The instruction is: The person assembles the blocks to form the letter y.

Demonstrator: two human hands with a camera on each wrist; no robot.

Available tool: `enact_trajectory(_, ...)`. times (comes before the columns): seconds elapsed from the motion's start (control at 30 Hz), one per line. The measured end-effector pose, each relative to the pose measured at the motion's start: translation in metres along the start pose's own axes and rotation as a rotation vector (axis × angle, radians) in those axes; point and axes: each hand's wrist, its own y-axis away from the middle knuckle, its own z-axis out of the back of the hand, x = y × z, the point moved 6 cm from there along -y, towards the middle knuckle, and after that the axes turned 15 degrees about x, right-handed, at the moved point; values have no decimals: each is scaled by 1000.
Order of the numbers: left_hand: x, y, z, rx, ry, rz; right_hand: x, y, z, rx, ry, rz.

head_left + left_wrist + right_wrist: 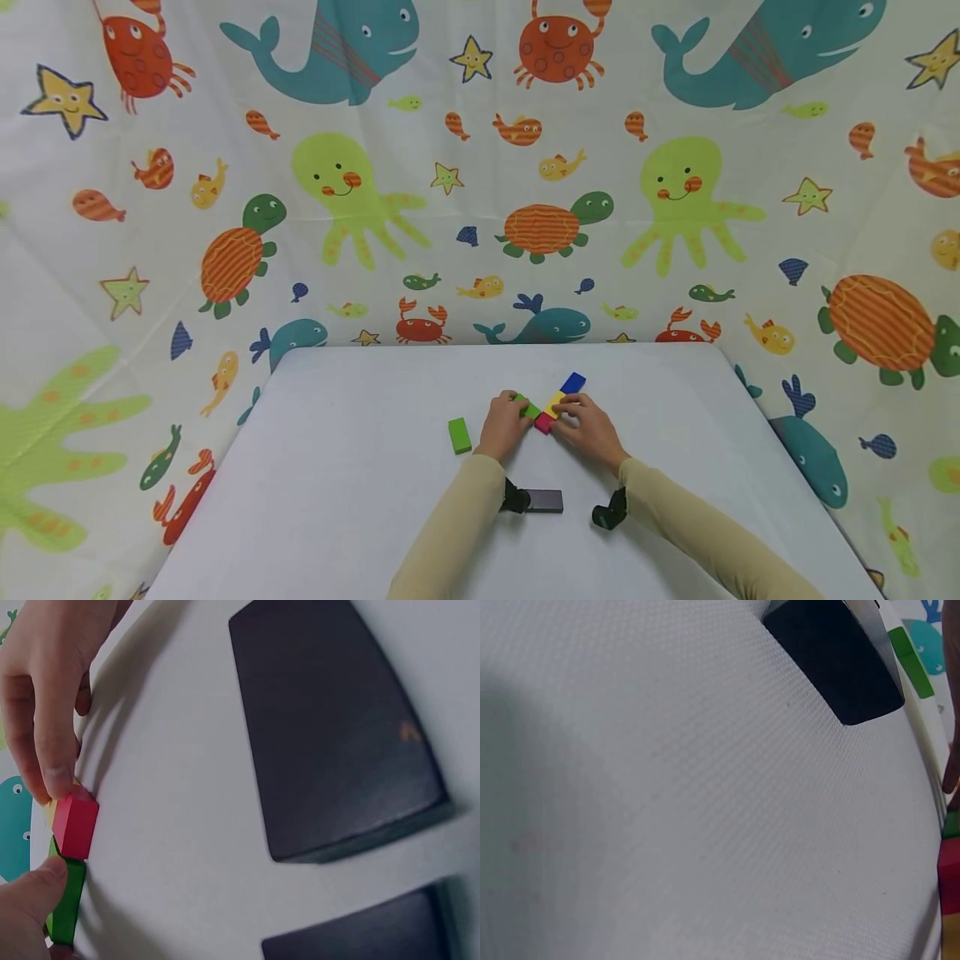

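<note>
My left hand (504,427) pinches a green block (529,408) between thumb and fingers. The left wrist view shows that thumb (46,881) on the block's near side. A small red block (544,423) meets the green one's end. From the red one, a yellow block (556,403) and then a blue block (573,382) run up and to the right, together making a V. My right hand (590,431) holds the yellow block with curled fingers, its fingertips close to the red block. Fingers hide parts of the green and yellow blocks.
A second green block (460,436) lies left of my left hand. Nearer to me is a dark grey block (545,501), partly behind the left wrist camera. Another dark shape (360,930) shows low in the left wrist view. A patterned cloth (480,208) hangs behind the white table (337,467).
</note>
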Motion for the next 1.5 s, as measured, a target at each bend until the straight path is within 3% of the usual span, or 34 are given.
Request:
enact_trajectory(0.53, -2, 0, 2, -11, -3, 2, 3, 0, 0, -15, 7, -6)
enact_trajectory(1.0, 5, -3, 1, -25, -5, -49, 0, -2, -1, -2, 28, -22)
enact_trajectory(1.13, 12, -4, 7, -47, -45, -78, 2, -2, 0, -11, 27, 5)
enact_trajectory(1.33, 28, 3, 30, -58, -162, -161, 3, 0, -1, 2, 15, 0)
enact_trajectory(1.5, 56, 12, 44, 47, -157, -206, 1, -1, -1, 6, 9, 3)
